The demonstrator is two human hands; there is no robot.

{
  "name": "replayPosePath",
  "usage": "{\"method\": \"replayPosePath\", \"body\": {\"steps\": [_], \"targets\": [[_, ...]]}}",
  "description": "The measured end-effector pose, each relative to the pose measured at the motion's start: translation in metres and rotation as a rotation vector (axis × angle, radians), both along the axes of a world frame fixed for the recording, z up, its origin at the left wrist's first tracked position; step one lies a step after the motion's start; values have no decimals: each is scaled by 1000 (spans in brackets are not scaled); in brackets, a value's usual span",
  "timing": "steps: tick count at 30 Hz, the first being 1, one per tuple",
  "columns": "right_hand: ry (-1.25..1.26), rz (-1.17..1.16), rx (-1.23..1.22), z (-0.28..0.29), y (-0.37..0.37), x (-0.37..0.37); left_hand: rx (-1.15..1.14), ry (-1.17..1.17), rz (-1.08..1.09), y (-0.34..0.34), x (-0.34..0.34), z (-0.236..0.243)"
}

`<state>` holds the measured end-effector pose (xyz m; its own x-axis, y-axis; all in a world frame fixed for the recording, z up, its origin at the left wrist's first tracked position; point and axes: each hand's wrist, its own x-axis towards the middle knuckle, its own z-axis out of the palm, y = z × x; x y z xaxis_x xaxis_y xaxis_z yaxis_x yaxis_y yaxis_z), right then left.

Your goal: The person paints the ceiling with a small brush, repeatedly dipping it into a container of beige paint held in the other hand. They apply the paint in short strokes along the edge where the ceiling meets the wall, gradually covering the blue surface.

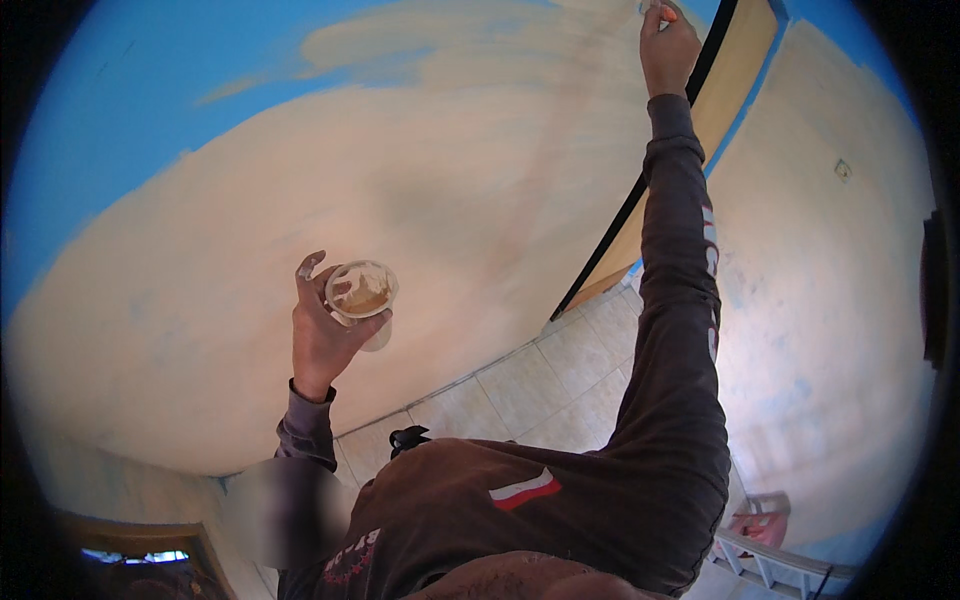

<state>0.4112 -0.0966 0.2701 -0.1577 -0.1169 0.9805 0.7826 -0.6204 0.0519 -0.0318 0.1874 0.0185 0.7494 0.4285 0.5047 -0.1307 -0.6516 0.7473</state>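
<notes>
A small clear plastic cup (362,295) of tan paint sits upright in the left hand (322,335), its mouth facing up toward the camera and its long axis running straight down through the grip. The fingers are wrapped around the cup's side below the rim, thumb on one flank, index finger lifted free. It looks light and thin-walled, likely to flex if squeezed and to slop if tilted, so a loose wrap around the middle, kept level, seems the safe hold; smears on the rim suggest it may be slippery there.

The right hand (665,48) is raised high at full reach, closed around a small tool (668,14) with an orange part, its tip at the wall (420,190) near the top edge of the view; what kind of tool it is cannot be told. The two hands are well apart.

The wall is mostly tan, with blue paint left along its upper and left margins. A dark strip edges a yellowish door frame (735,90) just right of the raised arm. Pale floor tiles (540,385) show below, and part of a stepladder (770,565) at the lower right corner.
</notes>
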Motion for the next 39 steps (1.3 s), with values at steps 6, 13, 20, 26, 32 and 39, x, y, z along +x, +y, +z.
{"method": "replayPosePath", "body": {"steps": [6, 13, 20, 26, 32, 39], "targets": [[71, -8, -93, -5, 20, 19, -5, -4, 4, -2, 1, 0], [-88, 103, -240, -12, 111, -78, -38, 19, 1, -1, 1, 0], [-171, 291, -171, -8, 137, -143, -54, -3, -6, 0, 0, 0], [32, 202, -9, 2, 56, -51, -27, 6, 32, 3, -2, -5], [86, 52, -27, 5, -22, 24, -23, 12, 40, -4, -1, 3], [-115, 128, -57, 5, 20, 27, -15, 11, 48, -5, 0, 2]]}}
